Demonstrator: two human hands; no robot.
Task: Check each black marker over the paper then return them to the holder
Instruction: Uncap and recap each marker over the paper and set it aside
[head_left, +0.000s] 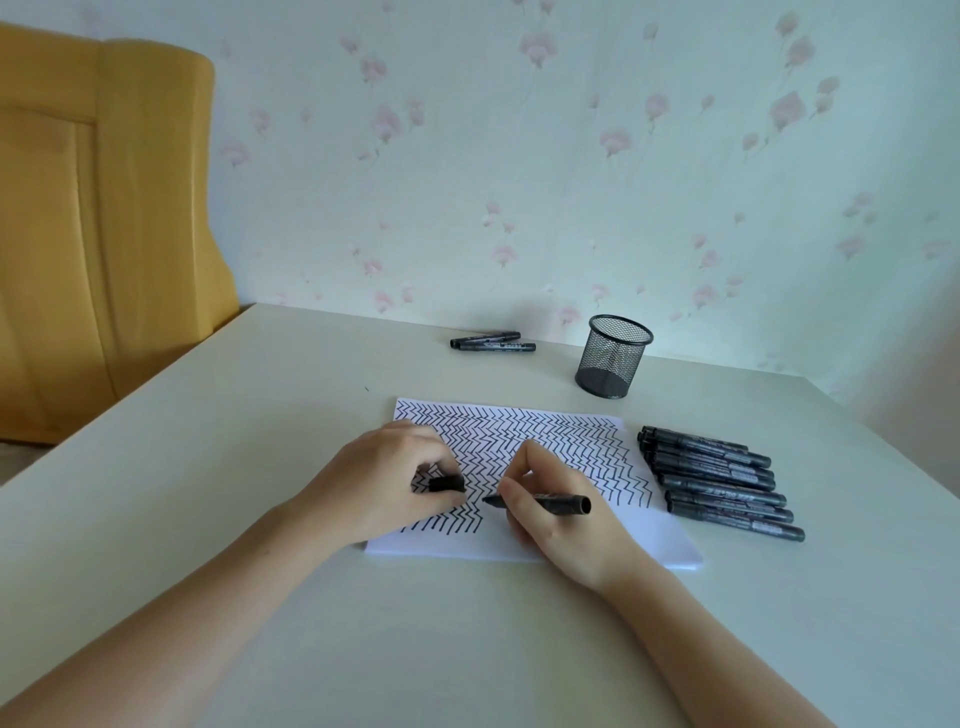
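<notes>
A white paper (613, 540) covered with black zigzag lines lies on the table. My right hand (561, 525) grips an uncapped black marker (558, 503), its tip pointing left just above the paper. My left hand (384, 478) rests on the paper's left part and pinches the marker's black cap (447, 484). Several capped black markers (722, 483) lie in a row just right of the paper. A black mesh holder (613, 358) stands upright behind the paper. Two more black markers (493, 341) lie at the table's far edge, left of the holder.
The cream table (260, 467) ends at a flowered wall at the back. A yellow-orange chair back (93, 218) stands off the table's left side.
</notes>
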